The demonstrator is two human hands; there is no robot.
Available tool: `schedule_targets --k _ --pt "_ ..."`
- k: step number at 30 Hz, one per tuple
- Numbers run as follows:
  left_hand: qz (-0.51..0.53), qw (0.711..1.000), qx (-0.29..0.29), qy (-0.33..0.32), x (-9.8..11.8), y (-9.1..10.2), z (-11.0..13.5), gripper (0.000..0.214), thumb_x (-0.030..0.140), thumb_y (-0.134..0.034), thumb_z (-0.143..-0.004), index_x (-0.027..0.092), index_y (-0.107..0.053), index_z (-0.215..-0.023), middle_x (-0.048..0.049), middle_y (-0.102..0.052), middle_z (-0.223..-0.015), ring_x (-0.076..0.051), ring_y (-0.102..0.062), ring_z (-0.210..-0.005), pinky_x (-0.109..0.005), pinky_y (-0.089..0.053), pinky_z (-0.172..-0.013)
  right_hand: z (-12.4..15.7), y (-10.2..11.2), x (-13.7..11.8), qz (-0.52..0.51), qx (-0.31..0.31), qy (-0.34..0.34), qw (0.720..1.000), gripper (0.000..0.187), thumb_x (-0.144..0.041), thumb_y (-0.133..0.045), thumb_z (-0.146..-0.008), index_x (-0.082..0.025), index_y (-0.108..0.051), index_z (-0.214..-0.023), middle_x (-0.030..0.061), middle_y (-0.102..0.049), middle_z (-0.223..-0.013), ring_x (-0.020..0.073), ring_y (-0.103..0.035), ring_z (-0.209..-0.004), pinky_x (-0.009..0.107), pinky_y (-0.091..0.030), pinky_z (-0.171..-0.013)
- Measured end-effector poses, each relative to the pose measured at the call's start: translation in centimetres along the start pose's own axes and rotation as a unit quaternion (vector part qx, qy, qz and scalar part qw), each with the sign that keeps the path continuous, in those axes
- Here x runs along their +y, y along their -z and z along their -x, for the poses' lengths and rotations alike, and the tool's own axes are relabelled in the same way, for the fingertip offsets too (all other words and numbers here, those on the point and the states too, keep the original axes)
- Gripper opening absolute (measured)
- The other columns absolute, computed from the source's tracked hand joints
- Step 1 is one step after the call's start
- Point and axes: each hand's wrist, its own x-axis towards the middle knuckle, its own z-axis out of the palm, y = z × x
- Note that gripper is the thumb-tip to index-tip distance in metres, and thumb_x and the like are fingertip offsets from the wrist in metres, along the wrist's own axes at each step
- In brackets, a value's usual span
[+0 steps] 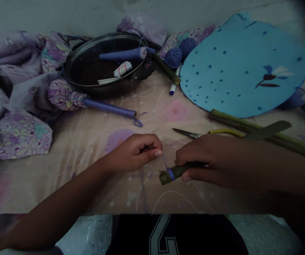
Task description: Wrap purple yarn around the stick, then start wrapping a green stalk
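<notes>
My right hand (208,159) is wrapped round a short green stick (165,178), whose cut end points left. Several turns of blue-purple yarn (171,174) circle the stick near that end. My left hand (136,152) pinches the yarn and pulls it taut, up and left of the stick. From below that hand a loose strand hangs towards the table's front edge. Just beyond my right hand lie scissors (186,133) with a yellow handle, partly hidden. A yarn-wrapped stick with a floral cloth head (64,95) lies farther left.
A dark round pan (74,79) at the back holds a purple-wrapped cone (123,55) and a small white roll (123,69). Blue yarn balls (173,57), a marker (175,83), a dotted blue fan-like board (234,67) and long green sticks (237,122) lie right. Floral cloth (22,134) is heaped left.
</notes>
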Motion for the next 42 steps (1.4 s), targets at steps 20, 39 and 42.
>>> schedule_targets --k 20,39,42 --pt "-0.258 0.937 0.205 -0.115 1.6 -2.1 1.2 0.010 0.012 -0.051 -0.083 0.015 -0.052 -0.073 0.0070 -0.042 -0.052 -0.003 -0.037 -0.044 -0.017 -0.029 -0.043 -1.5 -1.5 -0.9 0.170 0.241 -0.126 0.947 0.021 -0.031 -0.047 -0.088 -0.013 -0.057 -0.086 0.0071 -0.064 -0.069 0.0185 -0.057 -0.056 0.027 -0.023 -0.049" --pt "0.187 0.951 0.235 -0.067 1.1 -2.3 1.3 0.021 0.029 -0.055 -0.085 0.018 -0.047 -0.069 0.0056 -0.040 -0.058 -0.005 -0.034 -0.051 -0.020 -0.028 -0.047 -2.6 -2.7 -2.1 -0.715 0.075 -0.081 0.691 0.030 -0.038 -0.066 -0.077 -0.019 -0.044 -0.084 -0.0067 -0.053 -0.059 0.0028 -0.045 -0.041 0.012 -0.035 -0.035" --pt "0.289 0.931 0.221 -0.028 0.6 -2.2 1.0 0.026 0.032 -0.060 -0.082 0.017 -0.046 -0.066 0.0063 -0.040 -0.056 -0.004 -0.034 -0.047 -0.019 -0.027 -0.044 -2.9 -3.3 -1.9 -0.749 0.078 -0.072 0.654 0.020 -0.035 -0.058 -0.085 -0.018 -0.048 -0.086 -0.0030 -0.058 -0.065 0.0042 -0.052 -0.047 0.012 -0.040 -0.038"
